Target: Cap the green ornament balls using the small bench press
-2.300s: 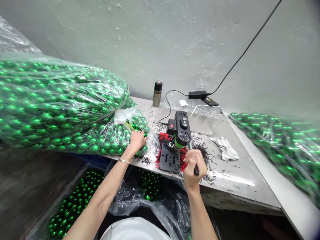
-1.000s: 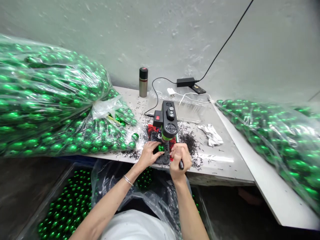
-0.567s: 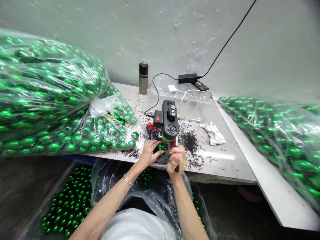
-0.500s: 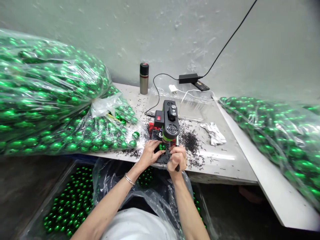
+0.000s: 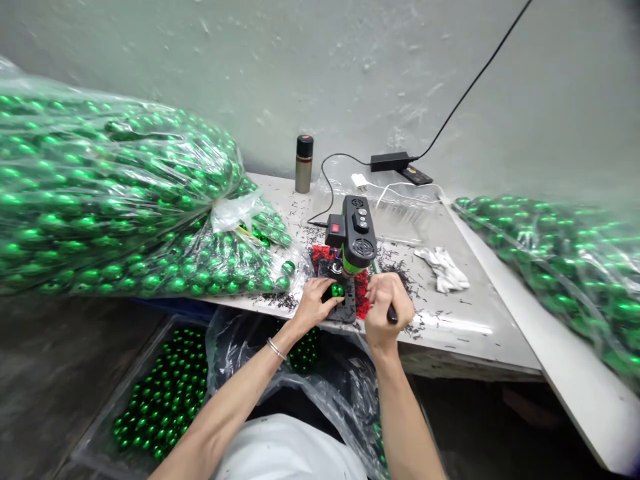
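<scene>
Between the thumb and fingers of my left hand (image 5: 314,301) is a shiny green ball (image 5: 337,290), under the head of a small black and green bench press (image 5: 359,230). My right hand (image 5: 389,308) is wrapped round the black-tipped lever handle (image 5: 393,315) at the press's right side. The press stands on a dark base plate (image 5: 346,308) over a red mat (image 5: 362,293). Small dark scraps are strewn around it. Whether the press tip touches the ball I cannot make out.
A big clear bag of green balls (image 5: 115,200) fills the left; another bag (image 5: 560,267) lies right. A flask (image 5: 304,164), power adapter (image 5: 390,161), clear plastic tray (image 5: 400,220) and white glove (image 5: 443,269) are on the table. Below are a bin of balls (image 5: 160,393) and plastic sheeting (image 5: 230,353).
My right hand, with the lever, has swung away to the right from the press base, baring more red mat. My left hand stays at the ball. The whole view has shifted slightly.
</scene>
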A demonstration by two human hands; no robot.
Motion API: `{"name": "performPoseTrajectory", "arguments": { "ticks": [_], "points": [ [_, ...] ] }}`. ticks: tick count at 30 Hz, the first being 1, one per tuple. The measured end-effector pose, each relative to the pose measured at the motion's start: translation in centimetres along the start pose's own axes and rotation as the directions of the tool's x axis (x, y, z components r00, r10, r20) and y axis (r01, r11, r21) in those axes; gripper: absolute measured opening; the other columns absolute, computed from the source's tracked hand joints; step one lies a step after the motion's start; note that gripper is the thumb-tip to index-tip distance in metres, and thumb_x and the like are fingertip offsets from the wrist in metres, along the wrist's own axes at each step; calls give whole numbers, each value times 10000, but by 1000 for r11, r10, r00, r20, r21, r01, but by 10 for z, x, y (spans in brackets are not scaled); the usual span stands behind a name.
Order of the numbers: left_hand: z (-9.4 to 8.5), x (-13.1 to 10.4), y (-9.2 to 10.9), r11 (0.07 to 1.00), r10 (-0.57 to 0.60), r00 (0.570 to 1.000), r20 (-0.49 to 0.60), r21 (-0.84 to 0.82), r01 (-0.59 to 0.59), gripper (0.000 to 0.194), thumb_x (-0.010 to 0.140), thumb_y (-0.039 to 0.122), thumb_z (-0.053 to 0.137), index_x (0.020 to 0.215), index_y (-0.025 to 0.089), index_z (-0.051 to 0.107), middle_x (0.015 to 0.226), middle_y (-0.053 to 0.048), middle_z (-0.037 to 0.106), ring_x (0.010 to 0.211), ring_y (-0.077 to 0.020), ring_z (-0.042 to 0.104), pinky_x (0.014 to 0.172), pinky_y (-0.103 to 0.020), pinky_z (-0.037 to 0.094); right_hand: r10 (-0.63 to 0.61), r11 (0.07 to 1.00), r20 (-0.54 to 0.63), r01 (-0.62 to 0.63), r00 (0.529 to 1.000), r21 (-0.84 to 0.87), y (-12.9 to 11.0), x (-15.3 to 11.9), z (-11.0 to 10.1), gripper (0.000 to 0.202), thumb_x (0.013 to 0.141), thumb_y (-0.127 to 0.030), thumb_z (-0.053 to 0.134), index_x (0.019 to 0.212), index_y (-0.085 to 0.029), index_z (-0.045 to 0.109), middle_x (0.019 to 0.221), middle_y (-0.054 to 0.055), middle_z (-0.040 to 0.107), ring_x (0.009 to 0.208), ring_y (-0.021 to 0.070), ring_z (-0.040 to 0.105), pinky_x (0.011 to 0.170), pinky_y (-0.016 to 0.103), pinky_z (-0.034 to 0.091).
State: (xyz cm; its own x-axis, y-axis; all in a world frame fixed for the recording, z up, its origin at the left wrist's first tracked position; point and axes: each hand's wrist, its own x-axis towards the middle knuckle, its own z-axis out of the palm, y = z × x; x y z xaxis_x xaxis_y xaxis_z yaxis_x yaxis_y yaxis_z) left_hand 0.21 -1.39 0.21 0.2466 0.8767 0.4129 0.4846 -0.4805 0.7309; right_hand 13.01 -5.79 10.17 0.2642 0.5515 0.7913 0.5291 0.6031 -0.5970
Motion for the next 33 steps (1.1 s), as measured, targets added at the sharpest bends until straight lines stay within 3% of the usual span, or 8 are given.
{"name": "performPoseTrajectory", "arguments": {
  "ticks": [7, 12, 16, 19, 22, 25, 29, 33],
  "points": [
    [-40, -52, 6, 983, 54, 998, 35, 175, -59, 524, 873, 472, 631, 1327, 222, 553, 1284, -159, 598, 1221, -319, 526, 1025, -500, 406, 50, 999, -56, -49, 997, 8, -6, -3, 6, 324, 964, -210, 402, 645, -214, 461, 651, 2, 499, 618, 137, 503, 579, 305, 391],
    [-76, 10, -12, 923, -22, 996, -86, 380, 53, 395, 958, 368, 493, 1282, 166, 593, 1265, -160, 614, 1205, -306, 517, 1031, -465, 386, 21, 1000, -85, -19, 996, 22, -1, -9, 9, 330, 963, -182, 396, 639, -212, 452, 640, 0, 485, 619, 135, 497, 567, 300, 383],
    [-92, 63, -34, 798, -252, 957, 144, 590, 121, 201, 836, 296, 666, 962, 149, 722, 955, -151, 697, 980, -330, 608, 903, -452, 441, 45, 999, -83, -42, 996, 33, -2, -9, 9, 319, 964, -181, 397, 653, -210, 464, 666, 3, 501, 623, 134, 512, 568, 297, 397],
    [-95, 69, -44, 791, -304, 922, 238, 602, 106, 161, 740, 234, 753, 875, 148, 731, 863, -136, 700, 881, -323, 639, 832, -424, 474, 53, 998, -65, -51, 996, 34, -1, -11, 8, 337, 964, -190, 397, 630, -213, 438, 671, 8, 508, 636, 138, 517, 575, 300, 407],
    [-97, 60, -44, 891, -252, 949, 191, 429, 150, 322, 762, 234, 730, 1073, 154, 705, 1019, -140, 707, 956, -301, 642, 871, -404, 484, 59, 998, -56, -58, 997, 27, 0, -13, 8, 327, 964, -182, 390, 642, -212, 445, 681, 8, 512, 629, 134, 513, 572, 298, 406],
    [-94, 47, -36, 948, -299, 950, 87, -84, 306, 476, 765, 352, 740, 1189, 151, 657, 1124, -120, 696, 1007, -263, 640, 933, -400, 484, 49, 998, -74, -47, 996, 30, 1, -14, 8, 337, 963, -164, 386, 632, -211, 430, 672, 5, 498, 627, 129, 506, 572, 295, 397],
    [-75, 30, -21, 577, -495, 852, 171, -668, 470, 568, 693, 423, 803, 1181, 168, 663, 1076, -68, 711, 962, -195, 666, 945, -362, 504, 28, 999, -82, -25, 996, 26, 1, -14, 9, 348, 959, -163, 386, 617, -214, 414, 645, 0, 481, 628, 132, 509, 567, 295, 398],
    [-50, 18, -7, 356, -577, 771, 270, -766, 535, 537, 644, 406, 841, 1096, 153, 698, 1019, -67, 721, 919, -187, 678, 886, -331, 533, 23, 1000, -71, -23, 997, 9, -2, -8, 8, 349, 961, -178, 385, 615, -215, 408, 641, -1, 492, 610, 126, 505, 556, 292, 400]
  ]
}}
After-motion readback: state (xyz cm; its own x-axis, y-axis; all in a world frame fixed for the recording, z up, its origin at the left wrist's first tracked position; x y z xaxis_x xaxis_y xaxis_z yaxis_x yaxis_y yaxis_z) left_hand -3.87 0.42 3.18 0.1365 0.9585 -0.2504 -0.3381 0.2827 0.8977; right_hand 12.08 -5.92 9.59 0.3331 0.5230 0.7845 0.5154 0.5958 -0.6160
